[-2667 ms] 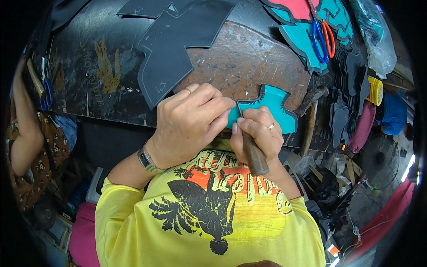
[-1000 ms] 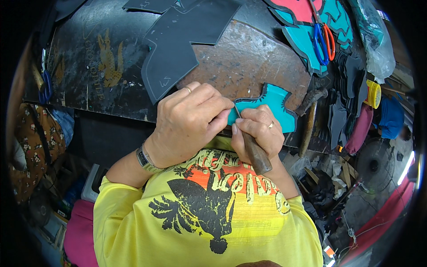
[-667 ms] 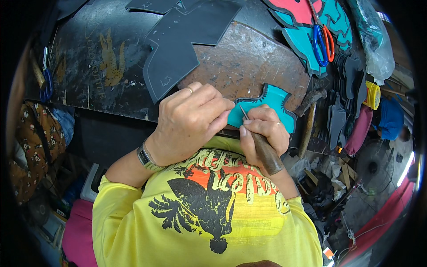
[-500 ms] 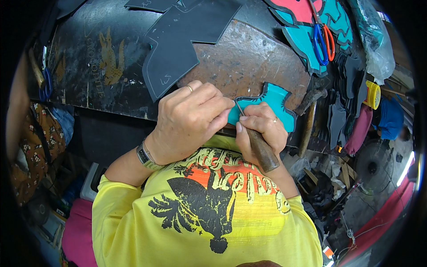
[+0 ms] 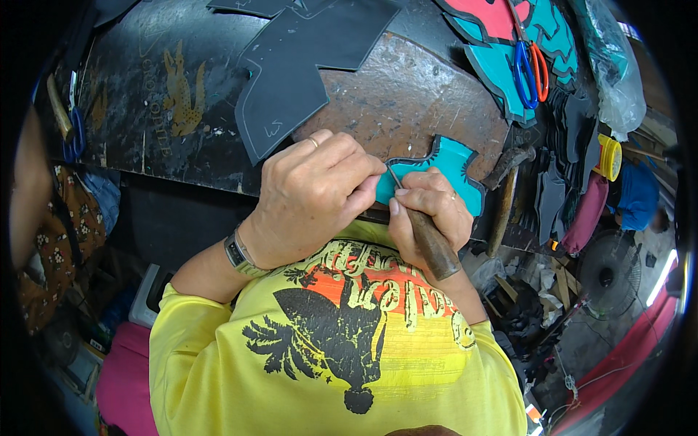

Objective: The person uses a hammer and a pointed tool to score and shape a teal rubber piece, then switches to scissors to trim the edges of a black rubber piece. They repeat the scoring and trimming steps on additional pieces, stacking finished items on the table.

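Note:
My right hand [image 5: 440,207] is closed around the wooden handle of an awl [image 5: 436,251], whose thin metal shank points up and left. Its tip is at the edge of a teal piece with a black border [image 5: 454,161], which lies at the table's near edge. That border carries small notches along its inner curve. With thumb and forefinger pinched together, my left hand [image 5: 309,192] is at the same edge, right beside the awl's tip. The fingertips hide what they grip there, seemingly the piece's black border.
A large black cut sheet [image 5: 283,80] lies on the dark table [image 5: 138,109]. Farther right are a hammer [image 5: 507,185], blue-and-red-handled scissors [image 5: 531,73] on stacked teal pieces, and piled black strips [image 5: 552,182]. Blue-handled scissors [image 5: 75,134] are at far left, near a person's arm [image 5: 27,182].
Both hands and the awl keep almost the same pose at the edge of the teal piece. The whole view has shifted very slightly.

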Demonstrator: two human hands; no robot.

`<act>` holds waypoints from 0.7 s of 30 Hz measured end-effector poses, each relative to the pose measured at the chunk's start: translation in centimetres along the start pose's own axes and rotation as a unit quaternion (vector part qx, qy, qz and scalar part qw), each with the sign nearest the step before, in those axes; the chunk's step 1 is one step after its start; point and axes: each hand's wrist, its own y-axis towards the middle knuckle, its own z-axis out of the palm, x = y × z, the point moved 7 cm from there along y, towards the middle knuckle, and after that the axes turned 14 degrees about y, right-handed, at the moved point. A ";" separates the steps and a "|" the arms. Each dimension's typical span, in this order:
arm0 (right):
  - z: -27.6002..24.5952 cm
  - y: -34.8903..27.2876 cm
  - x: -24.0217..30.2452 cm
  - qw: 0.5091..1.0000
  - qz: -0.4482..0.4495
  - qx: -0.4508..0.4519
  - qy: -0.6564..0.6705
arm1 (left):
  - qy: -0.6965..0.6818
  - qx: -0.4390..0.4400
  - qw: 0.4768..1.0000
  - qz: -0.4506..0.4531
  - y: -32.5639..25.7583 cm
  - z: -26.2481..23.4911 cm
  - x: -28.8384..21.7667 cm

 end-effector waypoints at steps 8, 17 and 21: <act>0.2 -0.1 -0.1 1.000 -0.016 0.013 -0.016 | 0.008 0.003 1.000 -0.004 0.0 -0.1 -0.2; -0.1 -0.2 -0.2 1.000 0.009 0.014 0.005 | 0.017 0.006 1.000 0.005 -0.1 0.0 -0.3; 0.0 -0.1 -0.1 1.000 -0.005 0.013 -0.013 | 0.015 0.007 1.000 0.005 -0.2 -0.1 -0.3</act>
